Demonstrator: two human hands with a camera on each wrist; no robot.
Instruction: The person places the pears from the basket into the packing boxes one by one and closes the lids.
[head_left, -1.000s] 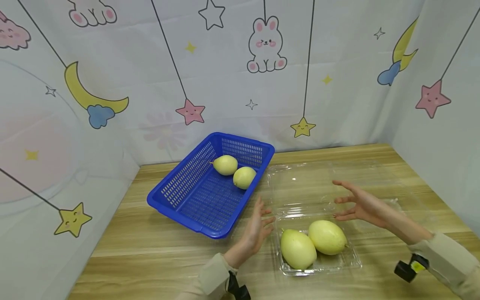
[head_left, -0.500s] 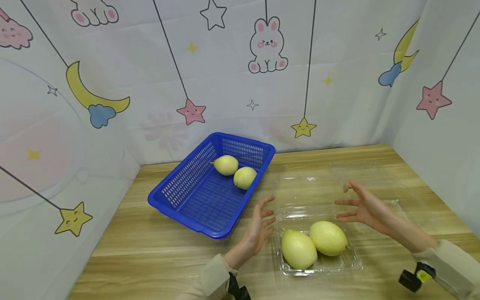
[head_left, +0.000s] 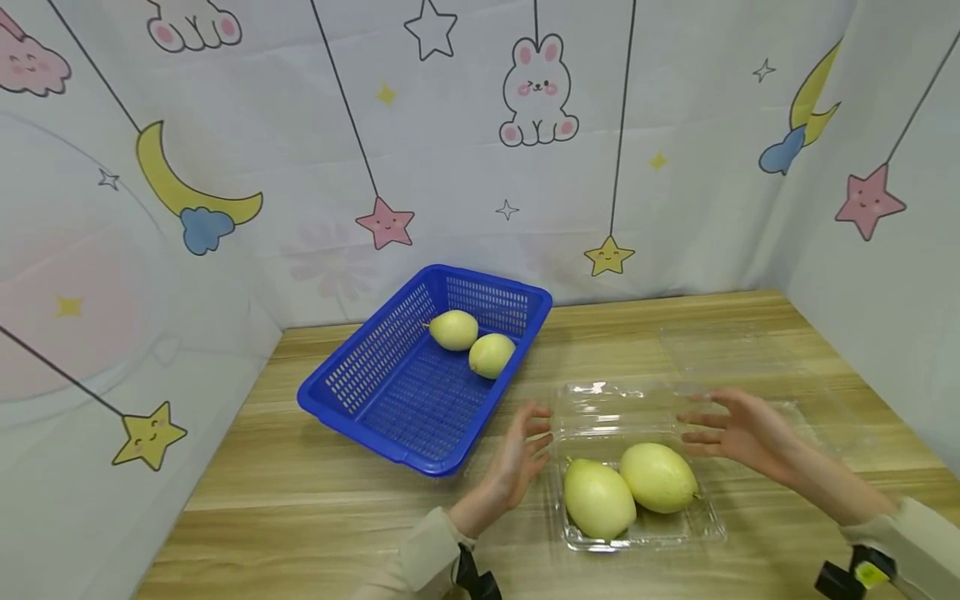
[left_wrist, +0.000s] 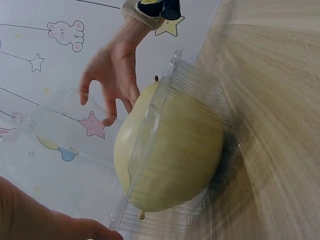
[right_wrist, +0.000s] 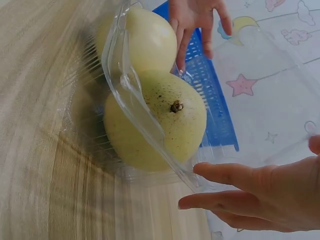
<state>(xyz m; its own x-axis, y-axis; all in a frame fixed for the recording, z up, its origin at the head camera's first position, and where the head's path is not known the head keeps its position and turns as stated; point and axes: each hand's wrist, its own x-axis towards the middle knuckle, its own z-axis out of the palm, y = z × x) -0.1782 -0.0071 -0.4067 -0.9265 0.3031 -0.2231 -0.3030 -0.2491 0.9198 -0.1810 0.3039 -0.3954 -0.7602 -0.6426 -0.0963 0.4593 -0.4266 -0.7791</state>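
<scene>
A clear plastic clamshell box (head_left: 645, 542) holds two pale yellow pears, the left pear (head_left: 598, 498) and the right pear (head_left: 658, 477). Its hinged lid (head_left: 600, 408) stands tilted up behind them. My left hand (head_left: 513, 462) is beside the box's left side, fingers loosely bent, palm inward. On the other side my right hand (head_left: 750, 437) reaches in with extended fingers, thumb at the lid's upper right corner. In the right wrist view, the right fingertips (right_wrist: 200, 170) are right at the plastic rim, next to a pear (right_wrist: 157, 122).
A blue plastic basket (head_left: 330, 421) with two more pears (head_left: 453, 331) stands at the back left of the wooden table (head_left: 300, 525). Another clear plastic piece (head_left: 720, 346) lies at the back right. A printed curtain (head_left: 450, 150) closes off the back and sides.
The lid has swung up from lying back to tilted over the box's rear edge. My right hand has come nearer and slightly right with it; the left hand has barely moved.
</scene>
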